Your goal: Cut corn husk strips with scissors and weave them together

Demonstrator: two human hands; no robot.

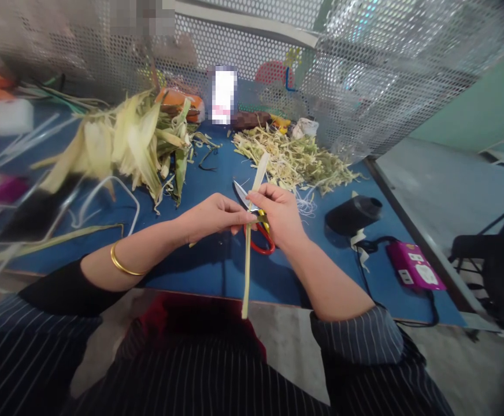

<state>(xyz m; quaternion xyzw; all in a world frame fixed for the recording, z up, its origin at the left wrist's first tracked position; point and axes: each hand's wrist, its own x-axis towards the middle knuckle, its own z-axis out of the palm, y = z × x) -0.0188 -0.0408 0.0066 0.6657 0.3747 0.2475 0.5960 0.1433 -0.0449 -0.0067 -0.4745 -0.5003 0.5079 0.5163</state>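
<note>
A long pale strip of corn husk (247, 260) runs up and down between my hands, its wider end above my fingers and its narrow tail hanging past the table's front edge. My left hand (215, 216) pinches it between thumb and fingers, with a gold bangle on the forearm. Slightly higher, my right hand (280, 216) is closed on the same strip. A short greenish piece (261, 219) shows between the two hands; which hand grips it I cannot tell. Directly behind my fingers lie scissors (264, 241) with red handles, their blades partly hidden.
Dried corn husks (122, 144) are heaped at the left, and shredded husk (295, 156) is piled at the back. A lit phone (223, 95) leans against the perforated screen. To the right stand a black cone of thread (354, 214) and a purple power strip (414, 266) with cables.
</note>
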